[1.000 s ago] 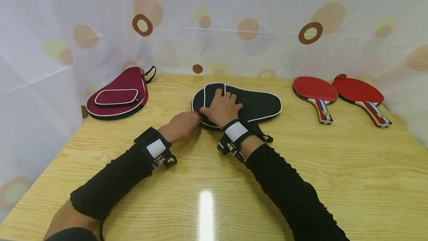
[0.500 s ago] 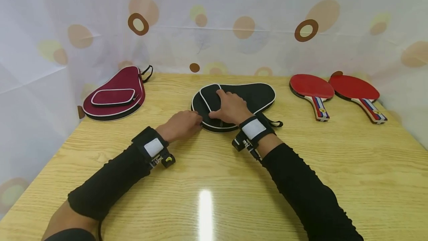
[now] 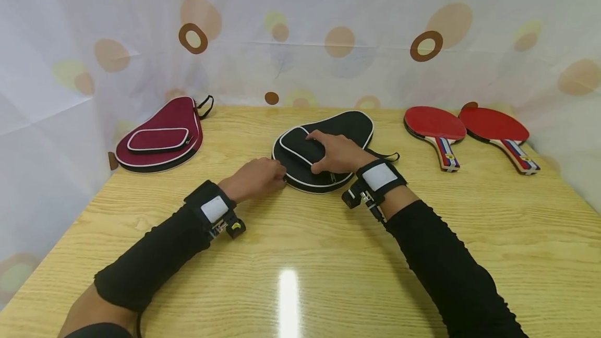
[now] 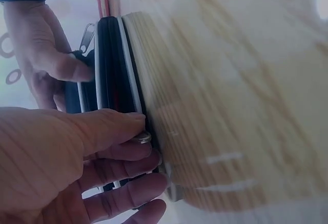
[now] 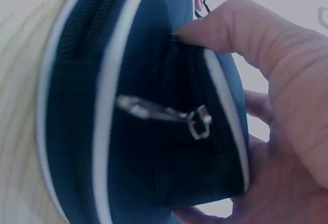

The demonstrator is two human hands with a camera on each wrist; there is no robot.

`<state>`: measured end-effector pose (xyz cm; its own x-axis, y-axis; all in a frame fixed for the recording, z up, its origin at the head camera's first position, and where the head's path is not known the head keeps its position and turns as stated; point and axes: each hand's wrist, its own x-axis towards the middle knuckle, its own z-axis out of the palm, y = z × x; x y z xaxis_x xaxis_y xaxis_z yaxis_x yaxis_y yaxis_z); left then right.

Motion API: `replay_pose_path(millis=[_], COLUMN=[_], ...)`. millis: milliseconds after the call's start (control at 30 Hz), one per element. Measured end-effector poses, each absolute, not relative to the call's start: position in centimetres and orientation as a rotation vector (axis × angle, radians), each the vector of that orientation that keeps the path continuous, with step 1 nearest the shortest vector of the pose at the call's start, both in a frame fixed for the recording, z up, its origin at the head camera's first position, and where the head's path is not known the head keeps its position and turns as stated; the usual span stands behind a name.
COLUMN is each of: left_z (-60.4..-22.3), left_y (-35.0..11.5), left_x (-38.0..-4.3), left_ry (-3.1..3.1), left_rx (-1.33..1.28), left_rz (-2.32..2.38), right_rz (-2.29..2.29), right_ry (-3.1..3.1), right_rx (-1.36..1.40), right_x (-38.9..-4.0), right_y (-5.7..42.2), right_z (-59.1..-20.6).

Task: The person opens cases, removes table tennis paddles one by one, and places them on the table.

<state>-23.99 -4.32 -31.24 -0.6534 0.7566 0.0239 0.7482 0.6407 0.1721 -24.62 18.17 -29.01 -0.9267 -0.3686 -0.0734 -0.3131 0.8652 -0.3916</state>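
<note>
A black table tennis bat case (image 3: 349, 123) with white piping lies on the table, its narrow end pointing to the back right. At its left edge my left hand (image 3: 255, 177) pinches a small metal zipper pull (image 4: 144, 138) between thumb and forefinger. My right hand (image 3: 341, 155) grips the raised front pocket (image 3: 293, 142), thumb on the near side and fingers over the far side. A metal slider (image 5: 200, 123) hangs on the pocket's zipper in the right wrist view. Whether the case's main zipper is closed all round, I cannot tell.
A maroon bat case (image 3: 161, 119) with a black loop lies at the back left. Two red table tennis bats (image 3: 434, 123) lie side by side at the back right, handles toward me. A patterned curtain (image 3: 263, 25) hangs behind the wooden table (image 3: 235, 275).
The black case has turned anticlockwise, its narrow end swinging toward the back. My right hand has moved right along with the pocket. The left hand has stayed at the case's left edge.
</note>
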Motion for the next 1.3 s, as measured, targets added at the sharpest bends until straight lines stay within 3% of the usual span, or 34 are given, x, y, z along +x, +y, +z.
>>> replay_pose_path(millis=[600,867,1300], left_z=[-31.6,-31.8,-31.7], left_y=[-3.8,-3.4,-3.2], left_x=[-23.9,-23.7,-23.6], left_ry=[2.762,2.760,2.742], left_rx=[1.435,1.427,1.514], left_rz=[0.292,0.280,0.266], right_rz=[-0.542,-0.454,-0.466], right_ry=[2.697,2.907,2.973], right_rx=[-0.581,-0.775,-0.812], right_x=[-24.1,-24.1,-24.0], right_y=[21.3,20.9,21.3], right_z=[-27.3,-28.2,-28.8])
